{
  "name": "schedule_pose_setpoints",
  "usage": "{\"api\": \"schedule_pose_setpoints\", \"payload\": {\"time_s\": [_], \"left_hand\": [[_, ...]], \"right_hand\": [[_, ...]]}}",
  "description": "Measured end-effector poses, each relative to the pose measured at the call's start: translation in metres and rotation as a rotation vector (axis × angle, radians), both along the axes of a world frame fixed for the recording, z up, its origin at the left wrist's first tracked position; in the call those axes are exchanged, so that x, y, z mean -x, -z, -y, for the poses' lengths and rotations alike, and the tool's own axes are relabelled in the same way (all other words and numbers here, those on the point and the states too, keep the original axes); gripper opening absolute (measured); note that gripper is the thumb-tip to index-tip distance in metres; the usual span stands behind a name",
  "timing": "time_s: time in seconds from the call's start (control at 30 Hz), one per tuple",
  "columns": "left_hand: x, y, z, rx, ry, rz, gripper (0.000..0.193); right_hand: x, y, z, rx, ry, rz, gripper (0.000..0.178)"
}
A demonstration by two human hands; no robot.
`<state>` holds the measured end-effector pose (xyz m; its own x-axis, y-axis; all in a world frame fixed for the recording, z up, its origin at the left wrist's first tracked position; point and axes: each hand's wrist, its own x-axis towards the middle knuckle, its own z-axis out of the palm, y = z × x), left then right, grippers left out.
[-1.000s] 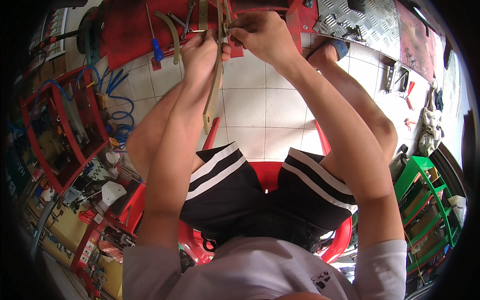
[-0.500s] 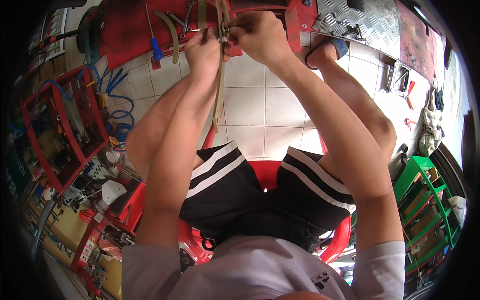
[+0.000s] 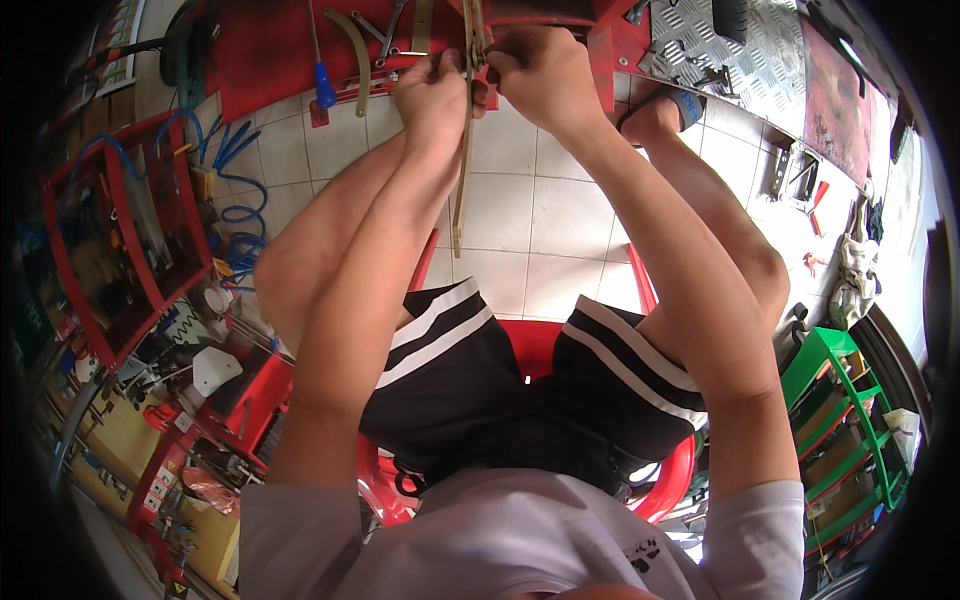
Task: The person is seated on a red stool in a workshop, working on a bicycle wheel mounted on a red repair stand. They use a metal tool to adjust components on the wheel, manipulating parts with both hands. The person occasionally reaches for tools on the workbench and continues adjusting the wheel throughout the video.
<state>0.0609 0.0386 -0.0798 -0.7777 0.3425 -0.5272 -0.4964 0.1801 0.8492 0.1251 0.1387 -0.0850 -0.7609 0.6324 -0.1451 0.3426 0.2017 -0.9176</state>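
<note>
Your left hand [image 3: 434,105] is holding a long, thin metal strip [image 3: 463,190], which is sitting between your hands. Your right hand [image 3: 548,78] is bunching its fingers beside it; I cannot tell what they're holding. A blue-handled screwdriver [image 3: 324,88] is lying leftward.

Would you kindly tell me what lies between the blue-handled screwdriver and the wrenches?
The head view shows a curved tan strip lying between the blue-handled screwdriver and the wrenches.
</note>
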Motion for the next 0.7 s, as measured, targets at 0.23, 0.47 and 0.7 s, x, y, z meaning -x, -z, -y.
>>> {"api": "schedule_pose_setpoints", "payload": {"time_s": [0.23,0.47,0.7], "left_hand": [[-0.001,0.005,-0.001,-0.037,-0.049,-0.016,0.017],[-0.002,0.008,-0.003,-0.049,-0.075,-0.035,0.015],[-0.002,0.008,-0.002,-0.036,-0.048,0.011,0.019]], "right_hand": [[0.001,-0.012,-0.003,0.096,-0.049,0.164,0.018],[0.001,-0.005,-0.004,0.184,-0.026,0.176,0.022],[-0.002,0.004,-0.004,0.385,-0.017,-0.007,0.015]]}}
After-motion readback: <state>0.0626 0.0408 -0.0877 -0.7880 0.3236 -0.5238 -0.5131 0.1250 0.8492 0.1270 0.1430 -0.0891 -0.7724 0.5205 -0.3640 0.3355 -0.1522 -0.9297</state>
